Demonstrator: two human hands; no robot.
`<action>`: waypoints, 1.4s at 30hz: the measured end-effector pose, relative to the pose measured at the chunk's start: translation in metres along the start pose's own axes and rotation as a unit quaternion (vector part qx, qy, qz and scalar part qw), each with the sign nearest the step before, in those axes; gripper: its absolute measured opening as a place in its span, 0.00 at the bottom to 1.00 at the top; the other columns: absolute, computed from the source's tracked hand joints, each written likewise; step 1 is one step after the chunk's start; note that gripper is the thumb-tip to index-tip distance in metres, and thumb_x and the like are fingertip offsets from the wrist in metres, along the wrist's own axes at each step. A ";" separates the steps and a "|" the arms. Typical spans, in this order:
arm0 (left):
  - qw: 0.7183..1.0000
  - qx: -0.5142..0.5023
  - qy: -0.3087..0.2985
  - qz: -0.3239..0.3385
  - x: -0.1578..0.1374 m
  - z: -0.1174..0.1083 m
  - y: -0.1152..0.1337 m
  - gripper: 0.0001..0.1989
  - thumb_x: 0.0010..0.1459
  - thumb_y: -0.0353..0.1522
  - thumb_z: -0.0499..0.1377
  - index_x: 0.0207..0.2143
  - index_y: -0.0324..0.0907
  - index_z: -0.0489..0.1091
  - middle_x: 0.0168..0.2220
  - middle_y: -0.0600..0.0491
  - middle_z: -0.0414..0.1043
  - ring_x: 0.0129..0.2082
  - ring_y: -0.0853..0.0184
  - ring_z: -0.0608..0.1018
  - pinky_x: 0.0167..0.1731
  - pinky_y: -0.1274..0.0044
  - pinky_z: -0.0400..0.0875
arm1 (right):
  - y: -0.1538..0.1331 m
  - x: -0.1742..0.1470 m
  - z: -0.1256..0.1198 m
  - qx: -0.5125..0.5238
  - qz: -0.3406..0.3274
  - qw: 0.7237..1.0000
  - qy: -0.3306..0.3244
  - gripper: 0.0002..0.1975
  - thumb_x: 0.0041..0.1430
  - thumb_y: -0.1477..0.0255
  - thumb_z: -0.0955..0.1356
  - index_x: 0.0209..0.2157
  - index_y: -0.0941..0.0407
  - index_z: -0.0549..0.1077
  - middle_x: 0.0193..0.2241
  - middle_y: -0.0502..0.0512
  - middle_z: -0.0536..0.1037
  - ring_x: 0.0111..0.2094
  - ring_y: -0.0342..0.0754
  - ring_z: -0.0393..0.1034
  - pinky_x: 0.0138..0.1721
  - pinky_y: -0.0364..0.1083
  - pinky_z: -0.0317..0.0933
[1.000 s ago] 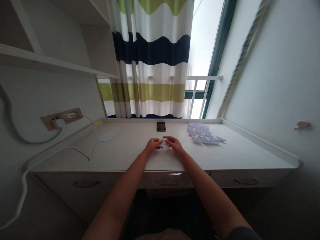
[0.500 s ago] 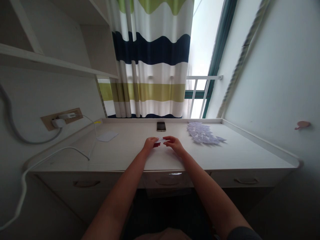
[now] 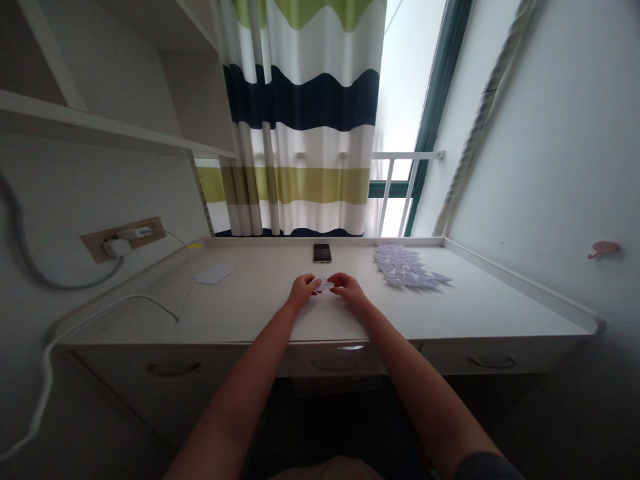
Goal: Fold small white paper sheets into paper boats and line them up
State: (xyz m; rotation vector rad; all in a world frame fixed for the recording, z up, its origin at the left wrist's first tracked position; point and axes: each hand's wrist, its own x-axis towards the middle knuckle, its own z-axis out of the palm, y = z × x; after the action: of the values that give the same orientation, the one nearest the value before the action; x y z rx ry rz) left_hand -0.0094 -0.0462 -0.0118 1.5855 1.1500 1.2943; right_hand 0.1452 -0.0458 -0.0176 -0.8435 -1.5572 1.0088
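Observation:
Between my hands, a little above the white desk (image 3: 260, 313), is a small piece of folded white paper (image 3: 324, 284), roughly triangular. My left hand (image 3: 302, 291) is closed on its left side, thumb on top. At the paper's right edge, the bent fingers and thumb of my right hand (image 3: 347, 289) pinch it. A pile of folded white paper pieces (image 3: 407, 267) lies to the right of my hands. Beyond them, a dark phone (image 3: 323, 253) rests flat near the back of the desk.
A stack of white paper sheets (image 3: 215, 273) lies on the desk's left side, near a white cable (image 3: 145, 297). Plugs sit in a wall socket (image 3: 123, 239) at left. A raised rim (image 3: 525, 287) edges the desk, and a striped curtain (image 3: 305, 147) hangs behind.
The paper between my hands has turned from nearly edge-on to showing a triangular face. My fingers have shifted slightly on it; the pile, phone and sheets have stayed put.

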 end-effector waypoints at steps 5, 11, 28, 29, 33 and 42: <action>1.000 0.008 0.008 0.021 0.002 0.000 -0.004 0.10 0.42 0.36 0.57 0.18 0.37 0.64 0.18 0.56 0.65 0.18 0.73 0.70 0.18 0.81 0.65 | -0.002 -0.001 0.000 -0.005 -0.017 1.000 -0.007 0.11 0.33 0.79 0.68 0.25 0.57 0.69 0.25 0.49 0.72 0.27 0.42 0.65 0.34 0.45 0.58; 1.000 0.004 0.002 0.012 0.002 0.000 -0.006 0.10 0.43 0.36 0.57 0.19 0.36 0.64 0.18 0.56 0.65 0.18 0.73 0.70 0.18 0.81 0.66 | 0.002 0.000 0.001 -0.022 -0.015 1.000 -0.006 0.10 0.34 0.72 0.70 0.24 0.57 0.69 0.25 0.49 0.72 0.28 0.43 0.66 0.34 0.45 0.59; 0.994 -0.067 -0.077 -0.042 0.000 0.001 -0.001 0.16 0.40 0.41 0.61 0.24 0.35 0.68 0.23 0.52 0.70 0.23 0.69 0.74 0.23 0.79 0.66 | 0.001 0.000 0.002 0.097 0.053 0.993 0.034 0.12 0.35 0.67 0.71 0.21 0.57 0.66 0.18 0.46 0.70 0.23 0.41 0.66 0.29 0.44 0.61; 0.993 -0.066 -0.083 -0.043 0.000 0.001 -0.001 0.16 0.40 0.41 0.60 0.25 0.36 0.69 0.24 0.51 0.70 0.23 0.69 0.74 0.23 0.79 0.66 | 0.003 0.001 0.002 0.096 0.051 0.993 0.041 0.12 0.34 0.67 0.71 0.20 0.57 0.66 0.17 0.46 0.70 0.22 0.41 0.66 0.28 0.44 0.61; 0.993 -0.054 -0.097 -0.033 -0.001 0.002 0.000 0.18 0.43 0.43 0.57 0.27 0.35 0.69 0.25 0.49 0.71 0.24 0.68 0.74 0.21 0.79 0.65 | 0.008 0.004 0.002 0.086 0.043 0.993 0.062 0.13 0.32 0.67 0.71 0.19 0.57 0.65 0.16 0.46 0.69 0.20 0.41 0.65 0.26 0.44 0.60; 0.996 -0.006 -0.087 0.006 -0.002 0.001 0.001 0.14 0.42 0.38 0.60 0.26 0.34 0.70 0.23 0.49 0.72 0.24 0.68 0.74 0.24 0.79 0.66 | 0.002 0.001 0.002 0.099 0.050 0.992 0.062 0.13 0.33 0.66 0.72 0.19 0.58 0.66 0.16 0.47 0.71 0.21 0.42 0.67 0.28 0.45 0.62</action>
State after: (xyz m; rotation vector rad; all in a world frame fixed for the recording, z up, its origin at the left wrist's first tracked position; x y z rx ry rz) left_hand -0.0081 -0.0485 -0.0118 1.6619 1.0243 1.1437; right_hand 0.1429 -0.0446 -0.0198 -0.8360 -1.2980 1.1412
